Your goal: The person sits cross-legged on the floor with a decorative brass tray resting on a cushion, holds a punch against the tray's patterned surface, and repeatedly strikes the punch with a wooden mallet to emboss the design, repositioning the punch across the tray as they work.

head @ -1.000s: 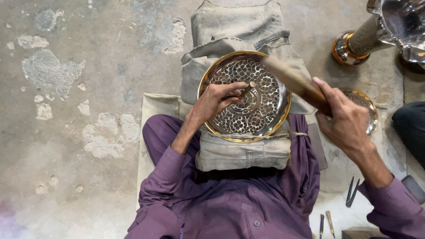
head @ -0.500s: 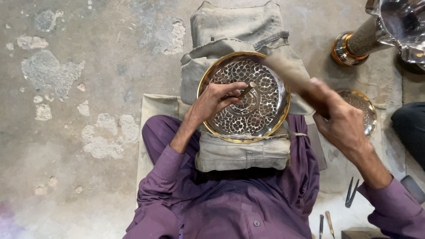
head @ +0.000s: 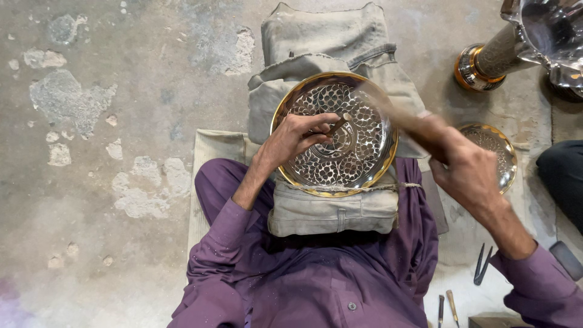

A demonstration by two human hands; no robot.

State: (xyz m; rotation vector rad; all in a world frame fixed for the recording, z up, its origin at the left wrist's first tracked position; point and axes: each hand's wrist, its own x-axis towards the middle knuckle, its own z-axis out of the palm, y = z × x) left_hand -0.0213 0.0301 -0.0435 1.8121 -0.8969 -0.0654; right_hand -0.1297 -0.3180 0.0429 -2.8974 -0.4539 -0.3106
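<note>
Concrete floor (head: 121, 182), patchy. Grey cloth cushion (head: 331, 209) on the seated person's lap carries a round engraved metal plate (head: 364, 152), gold rim, openwork pattern, nothing in it. Left hand (head: 297, 136) rests on the plate, fingers clamped on a small chisel (head: 337, 126) tilted onto the centre. Right hand (head: 464, 170), right of the plate, closed on a blurred mallet handle (head: 395, 112). Second smaller plate (head: 501, 143) behind it. Loose tools (head: 483, 264) near right.

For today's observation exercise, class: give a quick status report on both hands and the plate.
Left hand grips a small metal punch on the round gold-rimmed engraved metal plate. Right hand grips a blurred wooden mallet. Nothing blocks the plate.
</note>
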